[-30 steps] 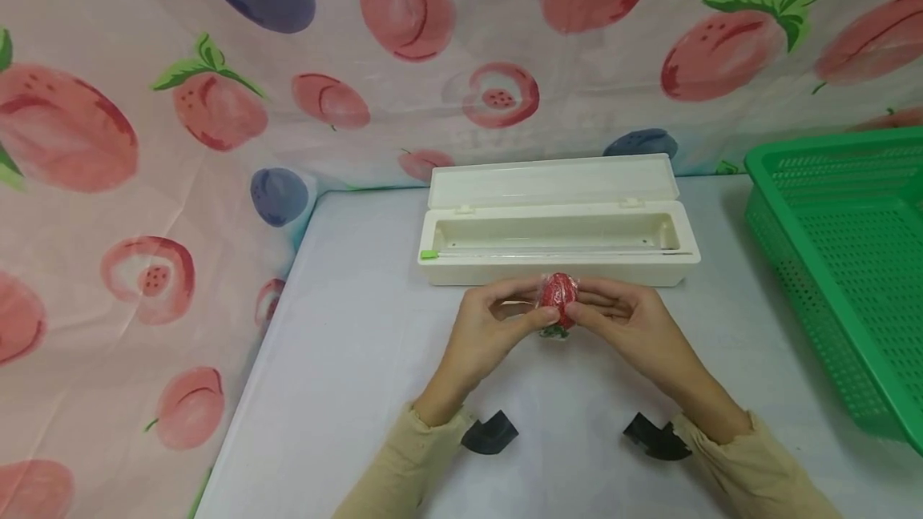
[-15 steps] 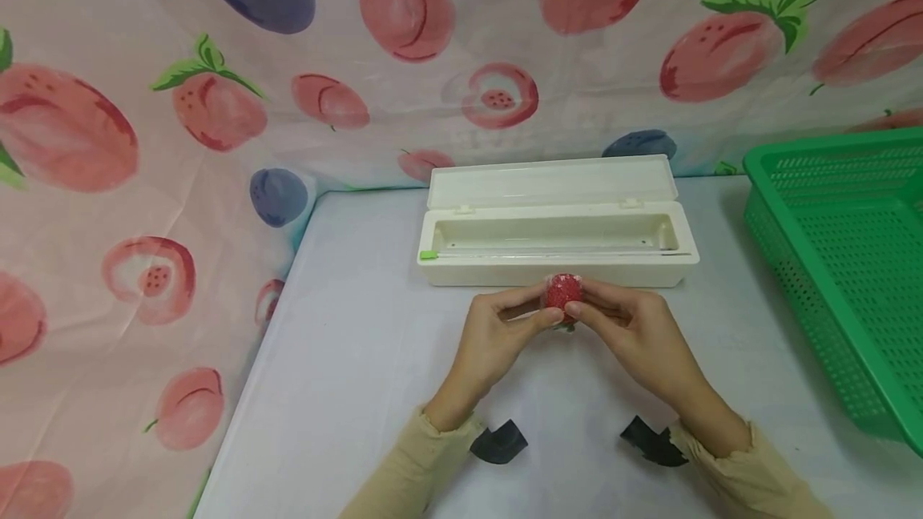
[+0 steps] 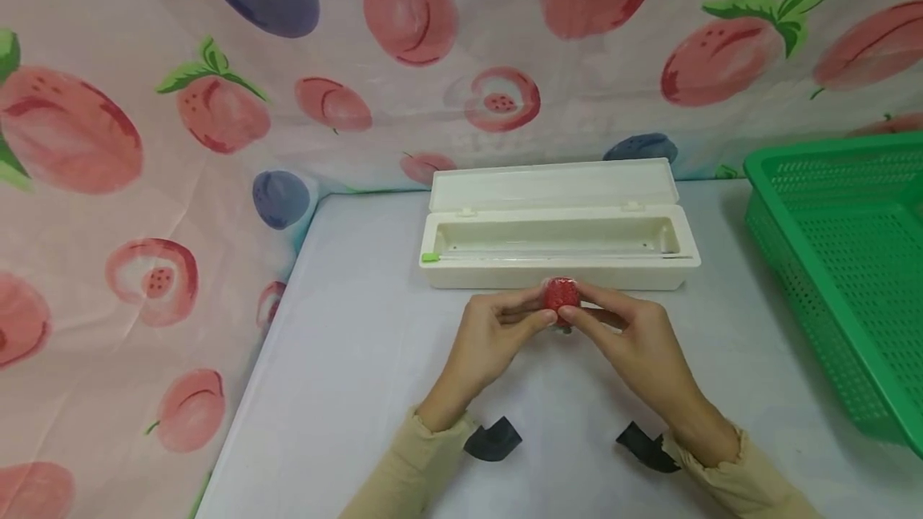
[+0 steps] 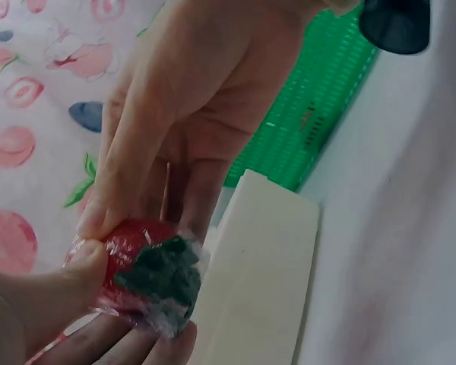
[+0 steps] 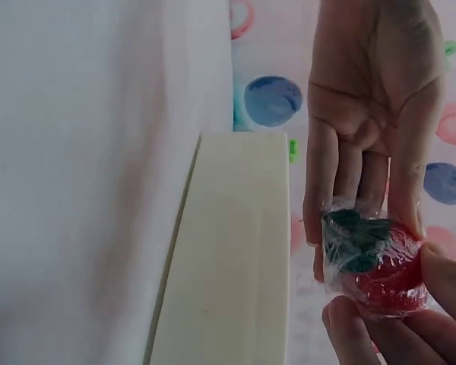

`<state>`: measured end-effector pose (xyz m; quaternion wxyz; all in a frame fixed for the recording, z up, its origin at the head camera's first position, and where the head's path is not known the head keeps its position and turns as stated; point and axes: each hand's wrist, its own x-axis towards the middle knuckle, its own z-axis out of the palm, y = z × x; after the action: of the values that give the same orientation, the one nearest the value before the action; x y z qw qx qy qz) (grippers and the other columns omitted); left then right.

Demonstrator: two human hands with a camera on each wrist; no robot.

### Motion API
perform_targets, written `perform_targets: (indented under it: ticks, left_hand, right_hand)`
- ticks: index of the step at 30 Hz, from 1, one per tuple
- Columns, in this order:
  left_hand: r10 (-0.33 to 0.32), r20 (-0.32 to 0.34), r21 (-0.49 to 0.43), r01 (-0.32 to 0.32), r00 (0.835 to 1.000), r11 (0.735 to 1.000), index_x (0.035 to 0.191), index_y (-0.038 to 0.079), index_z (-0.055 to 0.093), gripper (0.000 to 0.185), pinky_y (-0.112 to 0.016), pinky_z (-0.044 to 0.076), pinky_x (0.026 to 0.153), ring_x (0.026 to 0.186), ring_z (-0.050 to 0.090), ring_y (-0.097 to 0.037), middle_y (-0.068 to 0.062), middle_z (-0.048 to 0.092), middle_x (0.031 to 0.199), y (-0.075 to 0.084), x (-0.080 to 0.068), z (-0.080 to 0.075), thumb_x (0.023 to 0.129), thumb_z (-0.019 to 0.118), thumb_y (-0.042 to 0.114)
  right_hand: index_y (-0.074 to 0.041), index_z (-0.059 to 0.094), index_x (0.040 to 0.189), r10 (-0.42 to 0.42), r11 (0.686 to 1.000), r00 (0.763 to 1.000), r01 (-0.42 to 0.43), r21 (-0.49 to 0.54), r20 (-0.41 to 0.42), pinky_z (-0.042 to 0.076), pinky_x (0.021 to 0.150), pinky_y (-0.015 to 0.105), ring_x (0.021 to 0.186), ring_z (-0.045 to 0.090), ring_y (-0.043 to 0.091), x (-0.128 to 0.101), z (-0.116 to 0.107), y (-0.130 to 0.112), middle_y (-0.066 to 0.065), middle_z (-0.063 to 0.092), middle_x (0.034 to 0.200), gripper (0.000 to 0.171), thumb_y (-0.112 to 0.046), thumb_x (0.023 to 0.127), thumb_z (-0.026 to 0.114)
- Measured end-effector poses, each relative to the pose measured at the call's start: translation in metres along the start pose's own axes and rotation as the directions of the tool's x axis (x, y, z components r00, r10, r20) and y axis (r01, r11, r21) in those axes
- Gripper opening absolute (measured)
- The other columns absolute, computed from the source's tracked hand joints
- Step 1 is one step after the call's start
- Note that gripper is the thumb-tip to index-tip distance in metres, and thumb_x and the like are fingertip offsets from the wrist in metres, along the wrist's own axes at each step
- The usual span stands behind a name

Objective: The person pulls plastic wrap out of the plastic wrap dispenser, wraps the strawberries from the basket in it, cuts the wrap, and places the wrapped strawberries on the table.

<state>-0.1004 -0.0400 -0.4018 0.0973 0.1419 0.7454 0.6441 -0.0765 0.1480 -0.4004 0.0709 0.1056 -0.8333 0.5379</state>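
A red strawberry (image 3: 560, 295) with a green leafy cap, wrapped in clear cling film, is held between both hands just above the table. My left hand (image 3: 505, 327) pinches it from the left with thumb and fingers. My right hand (image 3: 620, 327) pinches it from the right. The left wrist view shows the strawberry (image 4: 148, 270) with its cap facing the camera and film bunched around it. In the right wrist view the wrapped strawberry (image 5: 376, 266) sits between the fingertips of both hands.
A cream cling-film dispenser box (image 3: 558, 243) lies with its lid up just behind the hands. A green perforated basket (image 3: 844, 263) stands at the right. A fruit-patterned cloth (image 3: 216, 102) hangs behind and left of the pale table (image 3: 346, 391).
The strawberry has been turned between the fingers, so less of the green cap shows from above. Both hands stay in nearly the same place.
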Motion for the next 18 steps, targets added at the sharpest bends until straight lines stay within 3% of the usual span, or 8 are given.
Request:
perform_targets:
  ticks: [3, 6, 9, 13, 18]
  left_hand:
    - [-0.019, 0.013, -0.039, 0.02, 1.0, 0.999, 0.125, -0.003, 0.066, 0.039, -0.027, 0.058, 0.085, 0.102, 0.072, -0.024, -0.018, 0.072, 0.114, -0.002, 0.001, -0.003, 0.088, 0.075, 0.007]
    - [-0.033, 0.027, -0.039, 0.034, 0.999, 0.999, 0.125, -0.002, 0.066, 0.04, -0.027, 0.058, 0.086, 0.101, 0.072, -0.023, -0.017, 0.072, 0.113, -0.002, 0.001, -0.004, 0.087, 0.076, 0.008]
    - [-0.022, 0.062, 0.028, 0.021, 0.998, 0.999, 0.127, 0.001, 0.066, 0.04, -0.025, 0.057, 0.087, 0.102, 0.071, -0.02, -0.014, 0.072, 0.116, 0.0, 0.0, -0.005, 0.089, 0.075, 0.011]
    - [0.003, 0.112, 0.106, -0.015, 0.994, 0.994, 0.127, 0.005, 0.066, 0.038, -0.023, 0.056, 0.089, 0.102, 0.07, -0.016, -0.01, 0.072, 0.117, 0.003, 0.0, -0.005, 0.092, 0.072, 0.015]
    - [-0.01, 0.09, 0.023, 0.008, 0.996, 1.0, 0.123, 0.006, 0.066, 0.034, -0.025, 0.056, 0.088, 0.098, 0.069, -0.013, -0.01, 0.072, 0.11, 0.002, 0.002, -0.005, 0.091, 0.074, 0.015]
  right_hand:
    - [-0.004, 0.064, 0.131, -0.046, 0.998, 0.999, 0.045, -0.043, -0.002, 0.057, 0.088, 0.032, 0.107, 0.069, 0.022, 0.0, 0.0, 0.0, 0.01, 0.069, 0.123, 0.046, -0.011, 0.087, 0.076]
    - [-0.009, 0.059, 0.137, -0.086, 0.995, 0.996, 0.086, -0.043, 0.01, 0.056, 0.09, 0.025, 0.106, 0.068, 0.018, 0.002, -0.002, 0.002, 0.008, 0.068, 0.126, 0.055, -0.009, 0.085, 0.078]
    - [-0.011, 0.057, 0.14, -0.11, 0.994, 0.993, 0.111, -0.011, 0.043, 0.054, 0.089, 0.016, 0.105, 0.066, 0.011, 0.003, -0.006, 0.004, 0.008, 0.067, 0.126, 0.058, -0.006, 0.086, 0.077]
    - [-0.01, 0.065, 0.131, -0.114, 0.994, 0.99, 0.114, 0.001, 0.078, 0.055, 0.084, 0.016, 0.103, 0.065, 0.002, 0.003, -0.011, 0.005, 0.007, 0.069, 0.122, 0.044, -0.007, 0.088, 0.074]
    - [-0.006, 0.07, 0.12, -0.077, 0.995, 0.996, 0.074, 0.07, 0.043, 0.059, 0.075, 0.02, 0.092, 0.071, 0.005, 0.003, -0.014, 0.003, 0.01, 0.072, 0.11, 0.033, -0.007, 0.088, 0.075]
